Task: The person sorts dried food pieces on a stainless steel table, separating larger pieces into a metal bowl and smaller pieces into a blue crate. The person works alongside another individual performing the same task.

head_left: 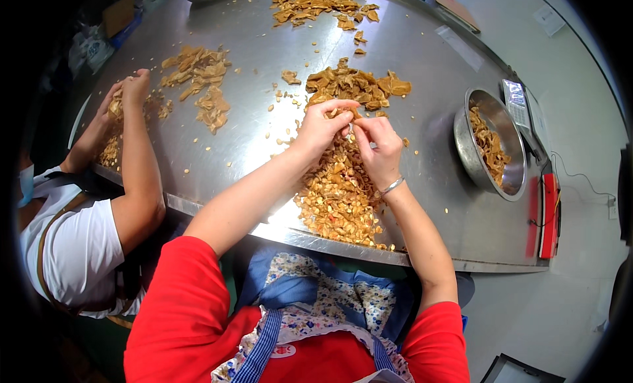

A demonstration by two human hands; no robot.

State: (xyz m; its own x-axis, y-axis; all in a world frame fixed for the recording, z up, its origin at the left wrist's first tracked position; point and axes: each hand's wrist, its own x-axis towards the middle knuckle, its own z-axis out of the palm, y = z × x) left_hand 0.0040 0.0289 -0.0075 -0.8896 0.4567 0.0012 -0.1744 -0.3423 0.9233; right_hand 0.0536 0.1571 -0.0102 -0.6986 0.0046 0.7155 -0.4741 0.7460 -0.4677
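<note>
Over the steel table point(250, 36), my left hand point(322, 127) and my right hand point(380, 149) meet with fingertips pinched together. Between them is a small brown, wrinkled dried piece point(356, 113), mostly hidden by the fingers. Just beyond my hands lies a heap of larger leathery brown pieces point(343, 85). Below them, reaching to the near table edge, spreads a pile of small yellowish flat seeds and brown bits point(339, 205). Loose seeds are scattered left of my left hand.
A steel bowl point(464, 137) holding brown pieces stands at the right, near a red-edged device point(549, 215). At the left, a co-worker's hands point(132, 89) work over another pile. More brown pieces point(204, 73) lie between us, and others point(316, 7) at the far side.
</note>
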